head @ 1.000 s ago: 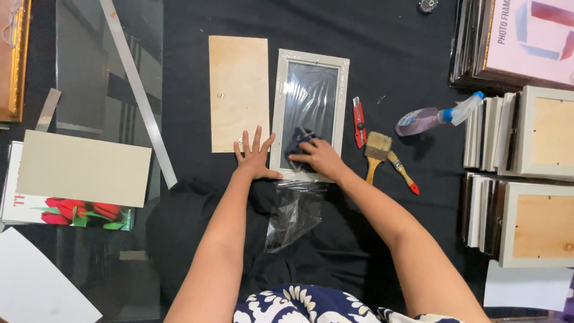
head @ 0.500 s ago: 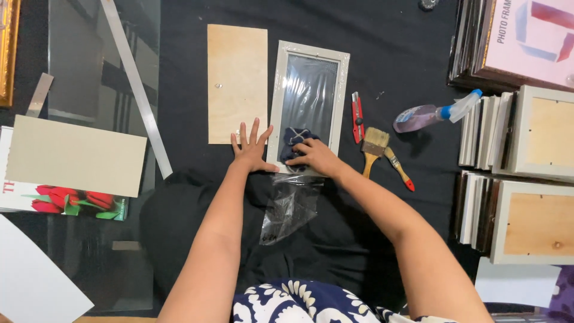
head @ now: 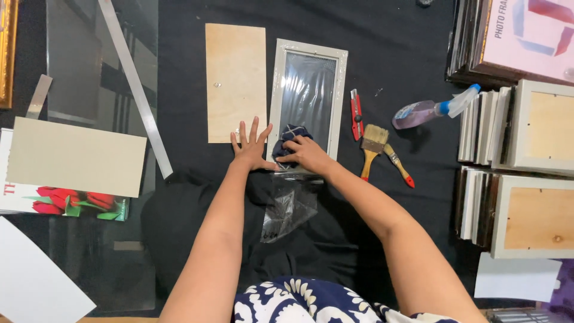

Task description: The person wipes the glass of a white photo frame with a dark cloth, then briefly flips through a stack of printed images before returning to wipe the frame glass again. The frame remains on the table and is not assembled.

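I see my right hand (head: 306, 154) bunched around a dark blue cloth (head: 289, 142), fingers curled and pressing it onto the glass at the near end of a long white picture frame (head: 307, 98), which lies flat on the black table cover (head: 406, 239) around the middle of the tabletop. My left hand (head: 251, 148) rests flat just beside the frame's near left corner, fingers spread wide and holding nothing, their tips touching the near edge of a plain plywood backing board (head: 235, 82) that lies alongside the frame on its left. A crumpled clear plastic bag (head: 289, 206) sits on the cover just below the frame's near end, between my forearms. To the right of the frame lie a red utility knife (head: 356, 114), a wooden paintbrush (head: 373, 148), a smaller brush with a red tip (head: 399, 165) and a spray bottle (head: 431, 108) on its side. Stacks of frames (head: 526, 173) stand along the right edge. Toward the left edge are a tan card sheet (head: 73, 157), a tulip print (head: 72, 203) partly under it, and a long grey strip (head: 136, 88).
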